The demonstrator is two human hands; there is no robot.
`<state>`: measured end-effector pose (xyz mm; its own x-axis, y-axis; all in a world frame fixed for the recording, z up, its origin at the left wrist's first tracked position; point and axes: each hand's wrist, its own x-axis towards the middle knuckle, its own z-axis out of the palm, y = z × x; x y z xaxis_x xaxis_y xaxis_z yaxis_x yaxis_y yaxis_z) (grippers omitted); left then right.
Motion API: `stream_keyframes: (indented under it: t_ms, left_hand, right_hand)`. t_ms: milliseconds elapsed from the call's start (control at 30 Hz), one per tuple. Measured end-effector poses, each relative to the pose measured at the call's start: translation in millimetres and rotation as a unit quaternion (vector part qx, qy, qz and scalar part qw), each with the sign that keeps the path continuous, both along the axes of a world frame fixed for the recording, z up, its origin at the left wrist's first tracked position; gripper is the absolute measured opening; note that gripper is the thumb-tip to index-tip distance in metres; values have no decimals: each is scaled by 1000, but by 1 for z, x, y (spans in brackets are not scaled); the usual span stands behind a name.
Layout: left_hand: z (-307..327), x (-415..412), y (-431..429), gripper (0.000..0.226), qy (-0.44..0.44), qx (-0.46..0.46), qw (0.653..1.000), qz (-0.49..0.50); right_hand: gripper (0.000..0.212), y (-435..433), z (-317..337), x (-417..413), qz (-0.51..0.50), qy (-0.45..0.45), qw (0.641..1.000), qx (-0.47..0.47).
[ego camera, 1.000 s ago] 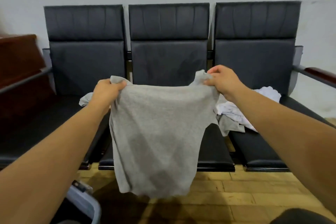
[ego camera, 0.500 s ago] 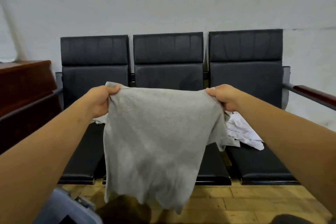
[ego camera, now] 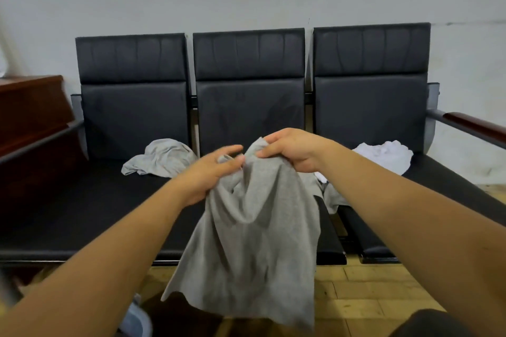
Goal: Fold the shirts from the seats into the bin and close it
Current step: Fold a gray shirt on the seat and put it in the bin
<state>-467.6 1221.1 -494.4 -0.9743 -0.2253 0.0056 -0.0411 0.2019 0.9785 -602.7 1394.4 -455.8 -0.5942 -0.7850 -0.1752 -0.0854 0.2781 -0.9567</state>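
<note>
From my end the job looks barely started. Both hands are up in front of the seats (ego camera: 247,117) with one grey shirt (ego camera: 254,227) between them. The right hand (ego camera: 294,152) pinches the top edge of the cloth between thumb and fingers. The left hand (ego camera: 212,172) has its fingers mostly stretched toward the right one, with cloth showing between them and bunched under the palm; it is blurred, but I read it as holding its share of the cloth. The hands are almost touching, so the two top corners meet and the body of the shirt hangs in loose folds below them, clear of the floor (ego camera: 364,293). I judge this to be the first fold, the shirt being halved lengthwise.

What is left is most of it. A second grey shirt (ego camera: 161,157) lies crumpled on the seat beyond the left hand; a white shirt (ego camera: 383,154) lies in a heap on the seat beyond the right hand. A grey scrap shows just under the right forearm, and I cannot tell whether it is a sleeve of the held shirt or another garment.

A pale plastic edge low down, beneath the left forearm, is probably the bin (ego camera: 138,320). Too little of it shows to say what it holds or where its lid is. So nothing is visibly packed, and closing it comes last.
</note>
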Motion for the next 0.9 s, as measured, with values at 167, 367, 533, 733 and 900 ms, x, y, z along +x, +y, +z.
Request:
stream_keyframes:
  t_ms: [167, 367, 533, 733, 900]
  left_hand:
    - [-42, -8, 4, 47, -59, -107, 990, -67]
    - [-70, -4, -6, 34, -10, 101, 995, -2]
    - [-61, -11, -22, 19, 30, 234, 964, 121]
    - [-88, -9, -61, 38, -42, 294, 938, 177]
    - [-95, -5, -85, 39, -59, 255, 951, 167]
  right_hand:
    - [16, -10, -34, 6, 30, 13, 999, 15]
    - [30, 5, -82, 1, 116, -3, 992, 38]
    - [21, 22, -108, -17, 140, 100, 959, 226]
    - [36, 35, -136, -33, -42, -209, 972, -102]
    - [35, 39, -141, -48, -207, -253, 927, -184]
